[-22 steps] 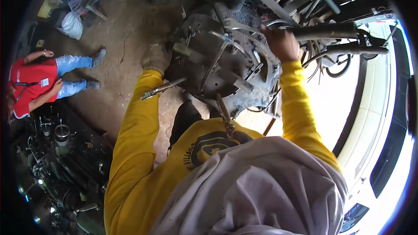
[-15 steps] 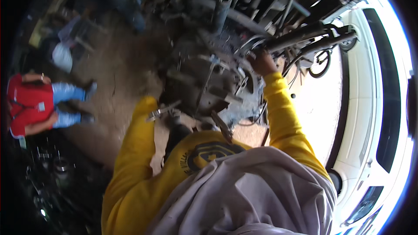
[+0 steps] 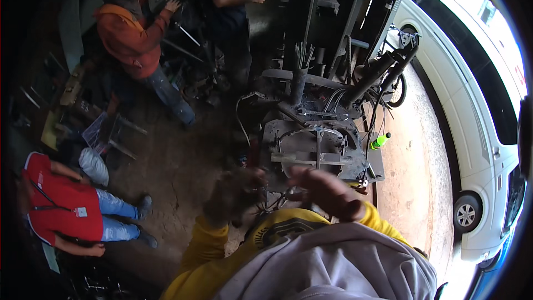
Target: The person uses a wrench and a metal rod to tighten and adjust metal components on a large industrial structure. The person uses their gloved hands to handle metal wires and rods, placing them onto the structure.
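Note:
In front of my chest, at the near edge of a dark metal workbench [image 3: 270, 143], both hands are smeared by motion. My left hand [image 3: 230, 190] looks dark and is raised beside the bench's near left corner; its fingers cannot be made out. My right hand [image 3: 325, 190] reaches leftward across my body, just short of a pale flat bar [image 3: 305, 159]. That bar lies across a curved metal frame on the bench top. Whether either hand holds anything is hidden by the blur. A wrench [image 3: 327, 114] lies farther back on the bench.
An upright pipe [image 3: 298, 88] holding thin rods and thick slanted tubes [image 3: 375, 78] stand at the bench's back. A green bottle [image 3: 380, 141] is at its right. People in red [image 3: 69, 200], orange [image 3: 130, 44] and dark clothes [image 3: 225, 19] stand left. A white van [image 3: 466, 78] is outside.
My right hand has drawn back from the tubes to in front of my chest. My left hand has come up toward the bench. The view has shifted, showing more people at the back left.

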{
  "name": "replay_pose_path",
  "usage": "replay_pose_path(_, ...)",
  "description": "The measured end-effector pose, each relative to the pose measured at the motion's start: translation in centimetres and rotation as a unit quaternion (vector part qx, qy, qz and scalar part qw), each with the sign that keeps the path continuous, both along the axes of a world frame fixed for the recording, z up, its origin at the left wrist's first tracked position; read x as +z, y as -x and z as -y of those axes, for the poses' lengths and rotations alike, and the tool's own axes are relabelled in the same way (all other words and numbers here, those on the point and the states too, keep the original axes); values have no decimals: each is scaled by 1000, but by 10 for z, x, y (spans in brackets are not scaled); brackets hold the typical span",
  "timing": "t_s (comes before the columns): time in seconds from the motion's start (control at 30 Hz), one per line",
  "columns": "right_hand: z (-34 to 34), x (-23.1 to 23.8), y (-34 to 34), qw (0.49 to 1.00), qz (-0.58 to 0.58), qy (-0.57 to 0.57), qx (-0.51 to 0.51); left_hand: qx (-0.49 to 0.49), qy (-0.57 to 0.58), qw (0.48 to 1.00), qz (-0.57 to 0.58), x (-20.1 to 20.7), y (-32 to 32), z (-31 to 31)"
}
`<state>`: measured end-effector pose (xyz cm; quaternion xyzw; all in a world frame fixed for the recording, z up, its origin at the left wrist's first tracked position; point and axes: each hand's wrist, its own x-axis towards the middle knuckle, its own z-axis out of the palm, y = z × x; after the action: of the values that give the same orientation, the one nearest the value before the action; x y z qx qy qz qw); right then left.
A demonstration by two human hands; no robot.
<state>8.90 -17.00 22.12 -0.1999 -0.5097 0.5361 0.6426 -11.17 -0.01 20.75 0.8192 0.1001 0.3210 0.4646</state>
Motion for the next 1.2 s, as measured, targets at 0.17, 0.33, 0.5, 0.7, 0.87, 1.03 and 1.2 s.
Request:
replay_pose_path(0.17, -31, -11, 54, 997, -4, -51, -59, -173, 68, 983, 14, -8, 5, -7)
replay_pose_path(0.33, -31, -23, 65, 995, -75, -46, -55, -188, 252, 949, -14, -70, 5, -8)
replay_pose_path(0.5, -34, -23, 71, 988, -128, -70, -58, -377, 583, 709, 127, -85, -3, -12)
replay_pose_path(0.7, -36, -22, 73, 988, -94, -90, -77, -357, 654, 650, 146, -89, -18, -4)
replay_pose_path(0.87, -29, -20, 63, 992, -92, -32, -75, -218, 69, 973, 16, -34, -18, -5)
replay_pose_path(1.03, -39, -26, 62, 961, -229, 28, -150, -194, 3, 981, -1, -26, -25, -3)
replay_pose_path(1.2, -34, -29, 35, 964, -96, 72, -236, -65, 526, 848, 27, -27, -19, -19)
